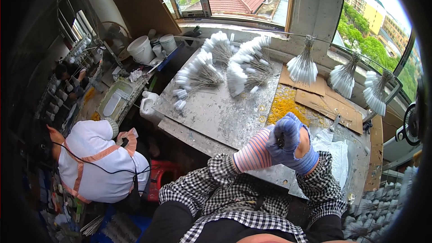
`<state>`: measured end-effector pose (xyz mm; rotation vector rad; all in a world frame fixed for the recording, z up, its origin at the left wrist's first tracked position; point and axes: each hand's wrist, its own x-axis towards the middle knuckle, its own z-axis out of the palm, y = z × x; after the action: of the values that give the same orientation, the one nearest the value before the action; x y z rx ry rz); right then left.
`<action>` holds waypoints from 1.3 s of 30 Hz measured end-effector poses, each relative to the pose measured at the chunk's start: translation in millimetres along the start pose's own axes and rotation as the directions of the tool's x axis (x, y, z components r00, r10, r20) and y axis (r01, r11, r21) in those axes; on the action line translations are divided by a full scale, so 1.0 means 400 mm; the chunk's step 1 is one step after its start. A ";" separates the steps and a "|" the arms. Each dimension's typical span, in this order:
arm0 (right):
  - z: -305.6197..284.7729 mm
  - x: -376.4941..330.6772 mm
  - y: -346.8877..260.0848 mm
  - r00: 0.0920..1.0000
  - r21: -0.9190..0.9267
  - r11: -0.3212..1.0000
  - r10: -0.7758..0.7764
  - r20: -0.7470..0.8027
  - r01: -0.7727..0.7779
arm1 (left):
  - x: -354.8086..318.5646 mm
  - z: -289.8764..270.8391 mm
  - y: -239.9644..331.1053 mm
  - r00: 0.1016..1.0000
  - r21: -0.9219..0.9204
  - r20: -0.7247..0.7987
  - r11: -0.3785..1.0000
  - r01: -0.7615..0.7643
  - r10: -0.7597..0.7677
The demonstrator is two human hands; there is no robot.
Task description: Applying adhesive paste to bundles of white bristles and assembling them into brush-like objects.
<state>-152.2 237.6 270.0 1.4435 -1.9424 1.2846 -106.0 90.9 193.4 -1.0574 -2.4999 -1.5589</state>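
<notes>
While the gloved left hand [265, 147] and right hand [290, 136] were curled together above the worktable's [216, 119] near edge, anything grasped could not be discerned; yellow rings [285, 104] were scattered toward the far edge, nearer the right hand.

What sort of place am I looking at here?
Probably a small workshop: bundles of thin, white-ended rods lie on a scuffed worktable, loose yellow rings are heaped near them, and another person is close by.

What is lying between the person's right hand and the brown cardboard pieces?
Many small yellow rings lie scattered between the right hand and the brown cardboard pieces; the head view shows this.
</notes>
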 end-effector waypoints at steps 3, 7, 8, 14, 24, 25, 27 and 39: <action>-0.013 -0.004 -0.012 0.996 -0.106 0.994 0.018 -0.092 -0.028 | 0.018 0.042 0.047 0.946 0.493 -0.281 0.822 0.287 -0.163; -0.013 0.018 -0.085 0.999 -0.257 0.966 0.040 0.006 -0.037 | -0.009 0.159 -0.153 0.823 -0.111 -0.519 0.973 0.202 -0.230; -0.048 0.009 -0.104 0.999 -0.276 0.961 0.003 -0.034 -0.012 | -0.006 0.158 -0.141 0.819 -0.121 -0.521 0.971 0.207 -0.240; -0.217 -0.256 -0.197 0.821 -0.223 0.970 -0.048 -0.569 -0.098 | -0.008 0.208 -0.066 0.697 -0.980 -0.198 0.142 -0.139 -0.689; -0.121 -0.515 -0.193 0.585 0.301 0.825 0.555 -0.592 -0.478 | -0.137 0.508 -0.227 0.812 -0.829 -0.128 0.511 0.227 -0.569; -0.116 -0.520 -0.190 0.569 0.345 0.821 0.566 -0.596 -0.455 | -0.118 0.493 -0.217 0.806 -0.758 -0.177 0.600 0.254 -0.565; -0.100 -0.520 -0.178 0.545 0.383 0.781 0.621 -0.563 -0.494 | -0.199 0.454 -0.166 0.794 -0.583 -0.273 0.750 0.312 -0.543; 0.177 -0.534 -0.042 0.379 0.600 0.404 0.909 -0.176 -0.690 | -0.323 0.169 -0.084 0.866 0.662 -0.296 -0.740 -0.119 -0.404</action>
<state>-40.4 291.1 81.3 -0.0109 -2.0991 2.3692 -2.5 66.4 88.1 -0.0185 -2.3524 1.8115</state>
